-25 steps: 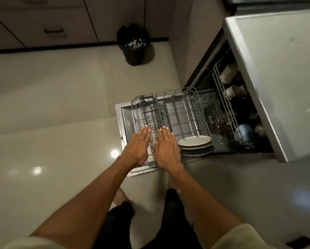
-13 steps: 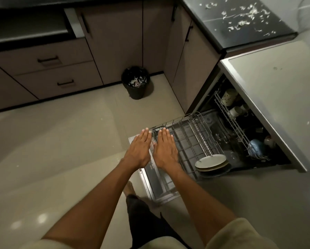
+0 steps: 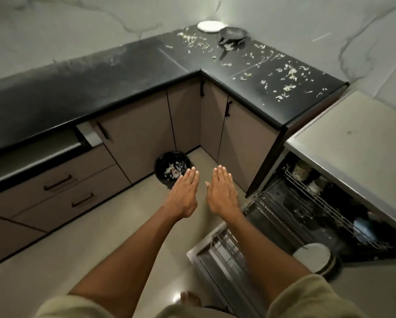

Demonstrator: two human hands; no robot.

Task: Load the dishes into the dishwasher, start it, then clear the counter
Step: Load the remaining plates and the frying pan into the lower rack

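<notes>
My left hand (image 3: 183, 193) and my right hand (image 3: 222, 191) are stretched out flat side by side above the floor, palms down, holding nothing. The dishwasher (image 3: 307, 212) stands open at the lower right, its lower rack (image 3: 229, 251) pulled out over the door. A stack of plates (image 3: 315, 257) lies at the rack's right end. Cups sit in the upper rack (image 3: 325, 198). On the black counter (image 3: 238, 65) at the back stand a white plate (image 3: 210, 26) and a dark frying pan (image 3: 232, 35), with food scraps scattered around them.
A black bin (image 3: 172, 169) with scraps inside stands on the floor in the cabinet corner, just beyond my left fingertips. Cabinets and drawers (image 3: 61, 187) run along the left. My bare foot (image 3: 190, 298) is on the tiled floor beside the open door.
My view has lifted from the rack up to the counter corner. Both hands have come off the lower rack and now hover over the floor near the bin.
</notes>
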